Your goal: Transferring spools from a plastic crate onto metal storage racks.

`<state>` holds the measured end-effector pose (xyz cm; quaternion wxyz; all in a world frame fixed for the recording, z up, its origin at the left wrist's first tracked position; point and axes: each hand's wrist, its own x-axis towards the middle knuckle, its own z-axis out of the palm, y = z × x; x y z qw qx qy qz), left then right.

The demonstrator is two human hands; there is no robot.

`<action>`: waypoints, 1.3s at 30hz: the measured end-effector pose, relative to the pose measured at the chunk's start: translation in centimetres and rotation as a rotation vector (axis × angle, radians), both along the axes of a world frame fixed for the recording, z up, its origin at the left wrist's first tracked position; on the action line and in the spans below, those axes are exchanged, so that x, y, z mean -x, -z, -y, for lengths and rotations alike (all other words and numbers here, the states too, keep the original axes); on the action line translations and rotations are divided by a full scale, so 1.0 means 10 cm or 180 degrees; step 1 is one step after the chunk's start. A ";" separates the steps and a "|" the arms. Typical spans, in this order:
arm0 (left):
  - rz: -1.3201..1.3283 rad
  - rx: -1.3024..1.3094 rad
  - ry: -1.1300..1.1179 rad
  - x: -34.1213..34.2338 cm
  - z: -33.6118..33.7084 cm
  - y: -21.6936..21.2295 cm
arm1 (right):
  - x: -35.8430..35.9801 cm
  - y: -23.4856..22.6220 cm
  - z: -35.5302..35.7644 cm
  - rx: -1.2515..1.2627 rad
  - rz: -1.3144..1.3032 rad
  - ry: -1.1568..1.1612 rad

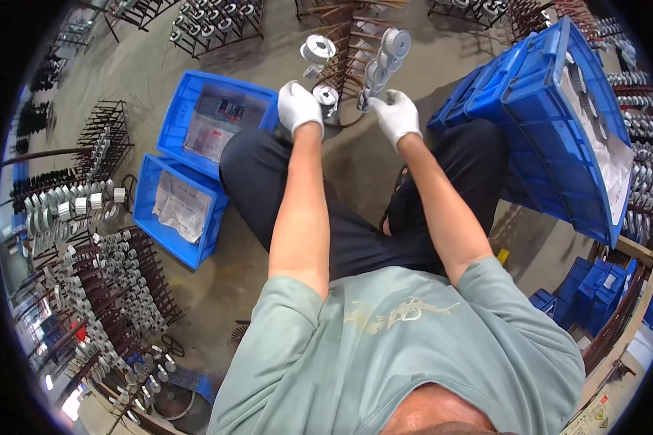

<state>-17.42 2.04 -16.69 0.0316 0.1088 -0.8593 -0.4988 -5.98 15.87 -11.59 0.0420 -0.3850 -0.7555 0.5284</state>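
Observation:
Both hands wear white gloves. My left hand is closed, fingers curled, beside the left side of an upright rack with rusty brown prongs. What it holds, if anything, is hidden. My right hand reaches to the rack's lower right, its fingertips at a small silver toothed pulley. Above it, more toothed pulleys hang on the right prongs. On the left prongs sit a flanged silver pulley and, lower, another one between my hands.
Two blue crates lined with paper stand on the floor at my left. Tall blue crates stand close at my right, the top one holding paper and dark round parts. Racks of silver parts stand at lower left; more blue bins at lower right.

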 end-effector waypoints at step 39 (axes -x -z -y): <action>0.1230 -0.0758 0.1440 -0.50 -0.85 0.47 | 0.23 0.09 -1.04 -0.0555 -0.0769 0.0663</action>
